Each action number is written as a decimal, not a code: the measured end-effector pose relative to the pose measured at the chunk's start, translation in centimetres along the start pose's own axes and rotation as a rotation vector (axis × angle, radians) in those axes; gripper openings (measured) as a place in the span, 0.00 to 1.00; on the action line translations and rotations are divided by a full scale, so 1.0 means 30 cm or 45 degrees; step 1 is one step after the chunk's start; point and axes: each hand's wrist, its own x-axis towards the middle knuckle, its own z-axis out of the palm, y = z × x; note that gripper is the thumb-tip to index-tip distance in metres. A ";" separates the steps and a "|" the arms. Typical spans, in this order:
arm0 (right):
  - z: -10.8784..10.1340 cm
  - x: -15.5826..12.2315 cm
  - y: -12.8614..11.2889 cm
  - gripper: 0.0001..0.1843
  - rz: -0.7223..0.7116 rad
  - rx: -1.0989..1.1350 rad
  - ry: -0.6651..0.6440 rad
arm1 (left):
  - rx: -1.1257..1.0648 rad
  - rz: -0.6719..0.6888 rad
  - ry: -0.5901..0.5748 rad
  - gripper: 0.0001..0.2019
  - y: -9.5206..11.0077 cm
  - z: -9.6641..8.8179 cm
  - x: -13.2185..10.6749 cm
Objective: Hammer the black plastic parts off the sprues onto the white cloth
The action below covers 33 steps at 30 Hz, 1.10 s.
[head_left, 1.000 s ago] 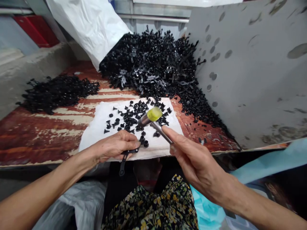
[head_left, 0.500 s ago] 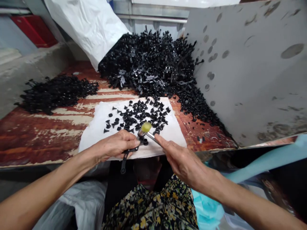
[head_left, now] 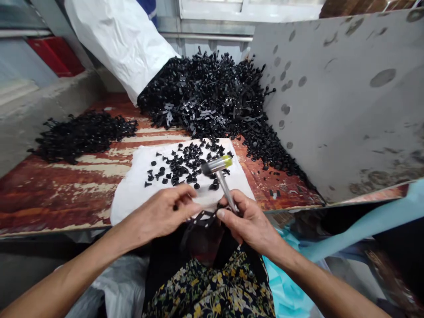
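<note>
My right hand [head_left: 245,218] holds a small hammer [head_left: 227,187] by its handle, its head raised, one face yellow and the other dark. The same hand pinches the right end of a black jointed strip [head_left: 206,218] between thumb and fingers. At the strip's other end is my left hand [head_left: 170,210], fingers curled and thumb against the strip; its exact grip is partly hidden. Just beyond both hands, small black mushroom-shaped pegs [head_left: 188,161] lie scattered on a white cloth [head_left: 127,194].
A large heap of black strips and pegs [head_left: 212,97] spills from a white sack [head_left: 122,44] at the back. Another black pile [head_left: 82,134] lies left on the worn red table [head_left: 29,185]. A grey spotted board [head_left: 331,110] walls the right side.
The hammer has swung up and turned, away from the strip. My right hand has come lower and now grips the strip's end too. The strip has moved right, over my lap.
</note>
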 end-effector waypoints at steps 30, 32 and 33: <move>0.084 0.018 0.035 0.08 -0.009 0.007 0.118 | -0.584 -0.455 0.049 0.24 0.029 0.038 0.060; 0.087 0.021 0.030 0.08 0.002 0.022 0.110 | -0.587 -0.462 0.046 0.23 0.028 0.034 0.065; 0.089 0.021 0.026 0.08 0.004 0.039 0.102 | -0.576 -0.452 0.044 0.23 0.027 0.031 0.067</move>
